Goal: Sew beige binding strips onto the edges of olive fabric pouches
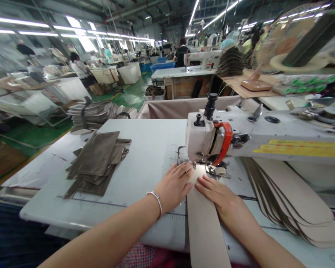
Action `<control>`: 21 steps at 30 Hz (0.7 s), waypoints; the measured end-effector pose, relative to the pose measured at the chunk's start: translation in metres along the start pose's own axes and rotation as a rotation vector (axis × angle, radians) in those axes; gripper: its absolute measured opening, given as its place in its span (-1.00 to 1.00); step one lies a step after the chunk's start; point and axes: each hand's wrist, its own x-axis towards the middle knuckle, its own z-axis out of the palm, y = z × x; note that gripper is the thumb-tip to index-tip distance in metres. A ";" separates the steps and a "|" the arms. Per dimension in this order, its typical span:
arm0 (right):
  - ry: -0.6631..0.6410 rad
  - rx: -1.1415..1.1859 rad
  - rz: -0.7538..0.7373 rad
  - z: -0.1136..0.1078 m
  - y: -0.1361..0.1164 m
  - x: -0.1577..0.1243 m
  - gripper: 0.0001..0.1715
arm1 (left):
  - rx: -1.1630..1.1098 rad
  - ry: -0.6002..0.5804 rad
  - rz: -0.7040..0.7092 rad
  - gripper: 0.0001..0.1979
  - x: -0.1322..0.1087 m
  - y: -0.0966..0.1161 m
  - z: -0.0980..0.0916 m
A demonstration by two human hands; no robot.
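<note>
A long beige fabric strip (205, 227) runs from the table's front edge up under the head of a white sewing machine (201, 130). My left hand (177, 184) lies on the strip's left edge close to the presser foot, fingers stretched out flat. On the strip's right side rests my right hand (219, 191), its fingers also extended, a little nearer to me. Neither hand wraps around the fabric; both press on it from above. The needle area is lit, and the strip's far end is hidden under the machine.
Brown fabric pieces (96, 160) lie piled on the left of the white table (147, 149). A fanned stack of long beige panels (293, 201) sits at right under the machine arm. Behind stand a fabric-lined bin (167, 108) and a fan (279, 41). Other people work farther back.
</note>
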 end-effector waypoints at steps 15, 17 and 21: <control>0.139 -0.189 -0.251 0.022 0.037 -0.007 -0.26 | 0.464 0.118 -0.801 -0.64 -0.098 -0.134 -0.145; 0.135 -0.180 -0.242 0.023 0.037 -0.007 -0.26 | 0.466 0.086 -0.843 -0.66 -0.106 -0.150 -0.149; 0.122 -0.149 -0.196 0.021 0.033 -0.006 -0.29 | 0.504 0.065 -0.868 -0.68 -0.103 -0.154 -0.139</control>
